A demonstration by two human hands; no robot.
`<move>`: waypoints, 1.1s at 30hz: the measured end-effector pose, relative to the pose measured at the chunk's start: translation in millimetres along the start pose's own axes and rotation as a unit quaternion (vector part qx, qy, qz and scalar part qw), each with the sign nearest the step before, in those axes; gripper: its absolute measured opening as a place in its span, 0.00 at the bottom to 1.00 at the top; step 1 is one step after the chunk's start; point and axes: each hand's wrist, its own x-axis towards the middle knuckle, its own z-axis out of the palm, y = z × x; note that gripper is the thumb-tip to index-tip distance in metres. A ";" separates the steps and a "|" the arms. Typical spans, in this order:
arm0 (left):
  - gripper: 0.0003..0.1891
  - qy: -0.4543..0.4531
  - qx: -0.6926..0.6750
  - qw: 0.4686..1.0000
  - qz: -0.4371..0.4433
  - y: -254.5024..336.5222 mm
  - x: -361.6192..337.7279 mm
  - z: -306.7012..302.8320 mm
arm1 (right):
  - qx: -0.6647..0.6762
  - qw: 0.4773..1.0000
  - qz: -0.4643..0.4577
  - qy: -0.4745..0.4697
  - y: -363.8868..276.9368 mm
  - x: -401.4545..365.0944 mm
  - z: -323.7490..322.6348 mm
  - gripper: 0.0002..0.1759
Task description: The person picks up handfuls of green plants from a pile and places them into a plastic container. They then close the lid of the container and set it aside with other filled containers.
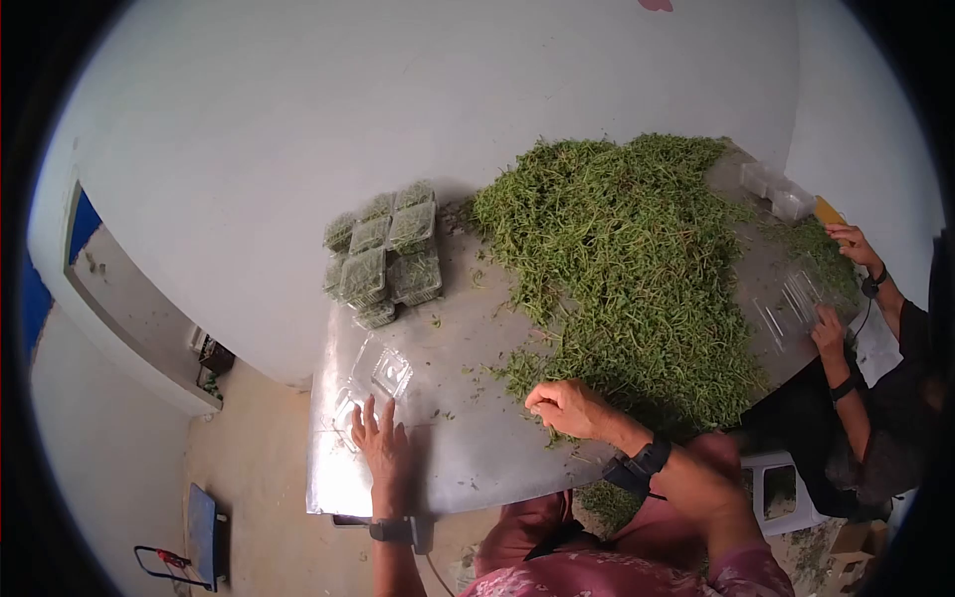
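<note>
My left hand [381,445] is over the left part of the metal table, its fingers spread and holding nothing. Just beyond its fingertips lies an open clear plastic clamshell box [391,372], with no greens visible inside. My right hand [574,409] is at the near edge of a big heap of cut green stems and leaves [637,269]. Its fingers are curled together; whatever they may hold is too small to make out. Filled clamshell boxes [366,273] of greens are stacked several together at the back left of the table.
Across the table [477,438] lie scattered leaf bits. A co-worker [900,388] sits at the right, hands near clear box lids [786,303] and stacked empty boxes [778,191]. A white stool [781,493] stands below, and a blue flatbed trolley [204,537] is on the floor at left.
</note>
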 end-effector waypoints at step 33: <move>0.13 -0.102 -0.158 0.950 0.249 119.7 -56.9 -50.9 | 0.175 0.976 0.100 -0.081 -16.3 -6.6 -1.1 0.24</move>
